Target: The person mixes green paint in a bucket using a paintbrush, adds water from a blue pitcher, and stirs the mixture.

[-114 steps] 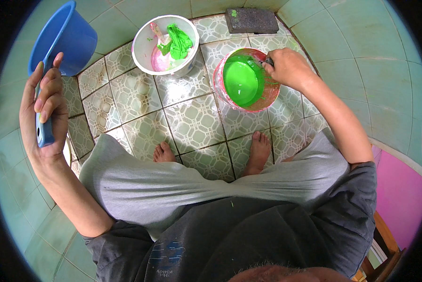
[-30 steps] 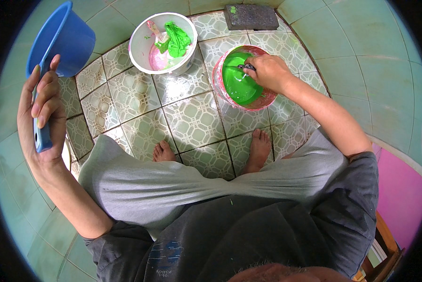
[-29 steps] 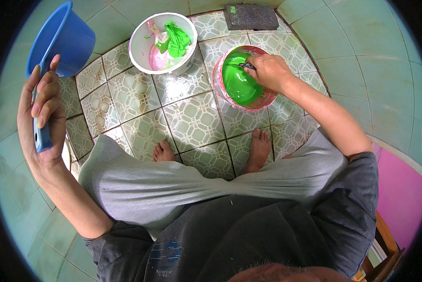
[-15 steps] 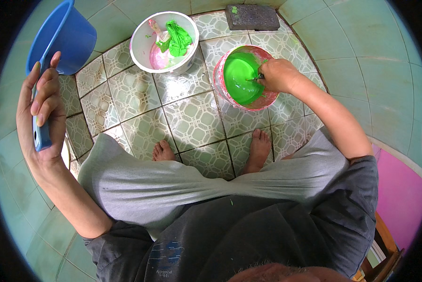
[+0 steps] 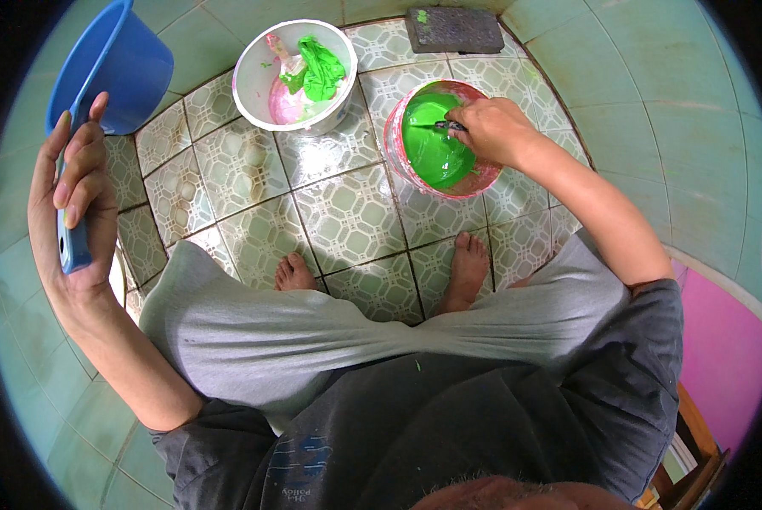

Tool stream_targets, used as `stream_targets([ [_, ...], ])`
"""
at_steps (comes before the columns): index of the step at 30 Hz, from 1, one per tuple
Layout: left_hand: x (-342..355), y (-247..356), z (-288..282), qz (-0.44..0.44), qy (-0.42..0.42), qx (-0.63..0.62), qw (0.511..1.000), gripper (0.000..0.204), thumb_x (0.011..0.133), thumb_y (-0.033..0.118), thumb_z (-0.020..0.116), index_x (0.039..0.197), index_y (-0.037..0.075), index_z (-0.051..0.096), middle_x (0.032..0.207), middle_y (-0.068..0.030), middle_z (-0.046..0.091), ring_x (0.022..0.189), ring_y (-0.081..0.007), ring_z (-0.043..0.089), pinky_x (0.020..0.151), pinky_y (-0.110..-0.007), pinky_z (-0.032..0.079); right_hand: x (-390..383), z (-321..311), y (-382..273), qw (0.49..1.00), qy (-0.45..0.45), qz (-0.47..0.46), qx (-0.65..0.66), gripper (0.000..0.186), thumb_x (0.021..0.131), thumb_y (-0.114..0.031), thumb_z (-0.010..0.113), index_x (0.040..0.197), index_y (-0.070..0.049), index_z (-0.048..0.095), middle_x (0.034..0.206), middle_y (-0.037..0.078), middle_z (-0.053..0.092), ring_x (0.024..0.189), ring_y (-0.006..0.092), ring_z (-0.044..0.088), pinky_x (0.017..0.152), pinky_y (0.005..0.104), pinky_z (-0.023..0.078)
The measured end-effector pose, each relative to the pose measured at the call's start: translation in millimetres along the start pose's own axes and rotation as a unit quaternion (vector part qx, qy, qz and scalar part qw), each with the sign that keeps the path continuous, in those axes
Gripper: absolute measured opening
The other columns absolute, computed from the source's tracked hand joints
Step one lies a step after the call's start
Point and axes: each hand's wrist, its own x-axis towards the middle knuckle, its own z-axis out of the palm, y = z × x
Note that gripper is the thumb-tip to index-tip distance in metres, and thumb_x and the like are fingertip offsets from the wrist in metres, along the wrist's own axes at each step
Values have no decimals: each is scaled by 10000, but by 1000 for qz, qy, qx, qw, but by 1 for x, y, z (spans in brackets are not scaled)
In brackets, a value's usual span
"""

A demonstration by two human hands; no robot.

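Note:
My left hand point(image 5: 85, 191) is closed around the long handle of a blue water dipper point(image 5: 130, 72), raised at the left. My right hand point(image 5: 496, 132) reaches over a pail point(image 5: 485, 180) whose wall is smeared pink and red. Glossy green paint point(image 5: 436, 157) lies inside this pail. The fingers of that hand grip a dark-handled tool point(image 5: 454, 127). Its far end dips toward the paint, and I cannot make out its kind. The dipper is well apart from the pail.
A white bucket point(image 5: 243, 93) left of the pail holds a green-stained cloth point(image 5: 320, 70) and a pink-smeared brush point(image 5: 281, 51). A dark rectangular block point(image 5: 453, 32) lies by the far wall. Tiled walls point(image 5: 644, 127) stand close around. My bare feet point(image 5: 464, 276) rest on patterned floor tiles.
My right hand has shifted slightly left and away from me over the paint, and more of the tool's dark handle shows. The left hand and dipper are nearly still.

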Motion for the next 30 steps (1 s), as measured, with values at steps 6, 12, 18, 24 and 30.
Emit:
stream_targets([
  [6,-1,-1,-1,-1,2,-9,1000,438,1009,70,436,1331,-186,285,789,-66,413,463,-44,364,345,-173,336,1,7,4,993,-90,26,-74,272,881,-296,604,937,-43,687,828,166,683,816,355,662,754,448,523],
  [12,0,-1,-1,6,5,7,1000,438,1009,72,441,1325,-192,291,790,-67,420,461,-43,364,347,-174,337,-1,2,-10,991,-121,-32,47,283,856,-311,637,907,-41,705,858,184,689,834,351,668,770,447,526],
  [18,2,0,-5,-3,1,1,1000,480,1015,76,430,1387,-164,246,819,-87,473,464,-35,382,358,-174,347,6,14,-7,998,17,-38,44,274,895,-300,605,991,-54,676,841,172,681,822,351,658,745,455,518],
  [24,0,2,-5,-14,-8,-16,1000,482,1018,74,419,1392,-164,232,808,-78,456,463,-36,374,357,-179,344,3,2,-2,997,-69,33,-14,288,878,-293,614,926,-20,693,862,185,685,840,357,664,765,454,525],
  [30,1,-1,-1,-10,-1,-20,1000,447,1011,72,432,1342,-181,270,793,-67,408,458,-50,364,342,-179,333,2,9,-10,990,-80,-31,114,277,872,-286,619,898,-20,692,824,195,676,822,358,661,762,456,522],
])
